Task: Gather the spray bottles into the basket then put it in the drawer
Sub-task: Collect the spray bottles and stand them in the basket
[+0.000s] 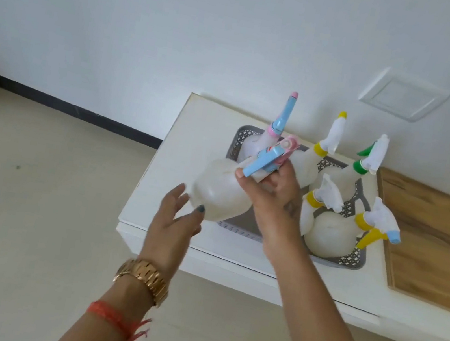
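Loading a pink-and-blue spray bottle (220,192) toward the grey basket (331,258)
Right hand (270,195) clamped on its neck, left hand (175,217) spread open under its base; five bottles already standing inside on the white cabinet (196,123)

No readable text, label, brand or number shows on anything here.
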